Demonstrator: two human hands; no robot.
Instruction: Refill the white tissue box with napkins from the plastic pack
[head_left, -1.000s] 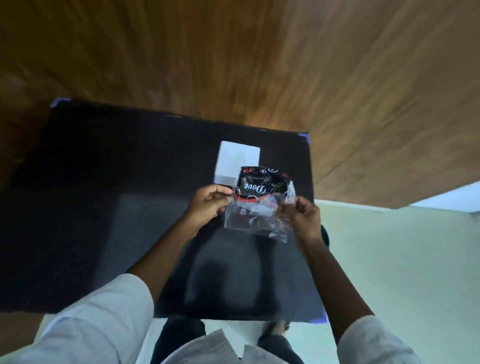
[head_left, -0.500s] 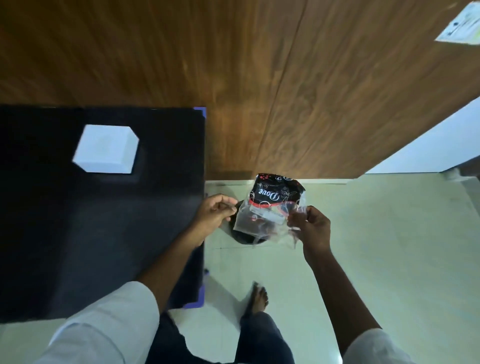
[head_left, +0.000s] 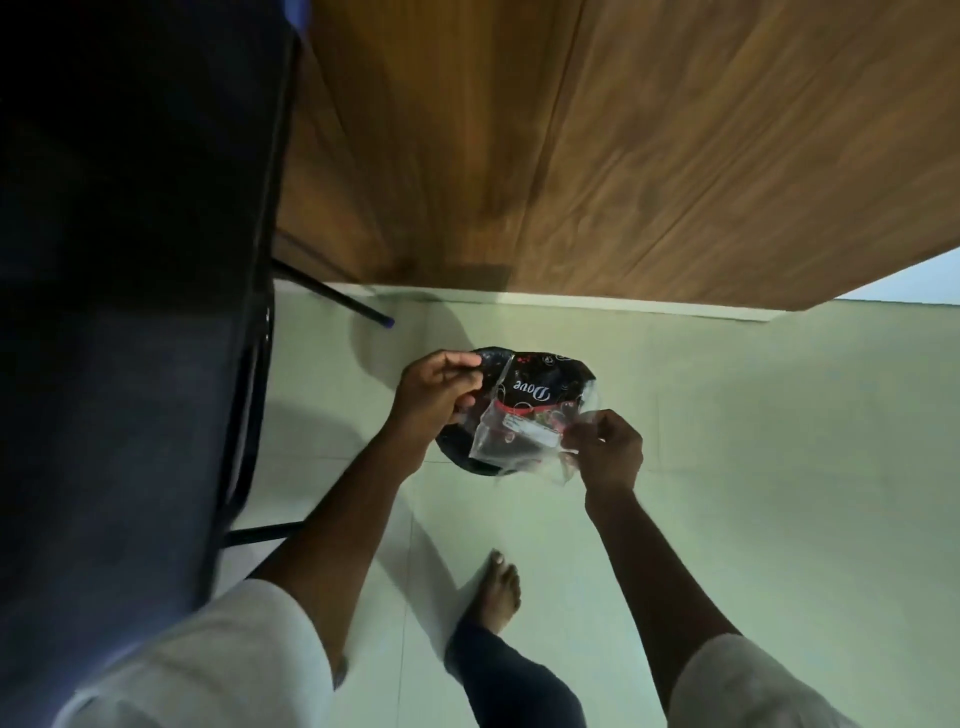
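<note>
Both hands hold the plastic pack (head_left: 524, 410) above the pale floor, right of the table. The pack is crumpled, black and red with white lettering at its far end and clear at its near end; no napkins show inside it. My left hand (head_left: 436, 397) pinches its far left edge. My right hand (head_left: 602, 452) pinches the clear near right corner. A round dark object (head_left: 457, 449) sits on the floor directly beneath the pack, mostly hidden by it. The white tissue box is out of view.
The black table (head_left: 130, 260) fills the left side, with thin black legs (head_left: 332, 296) reaching the floor. A brown wooden wall (head_left: 623, 156) stands behind. My bare foot (head_left: 493, 592) is on the pale green floor (head_left: 779, 467).
The view has swung right, off the table to the floor beside it, and the white box has left the frame. Both hands kept the pack and now hold it over the dark object.
</note>
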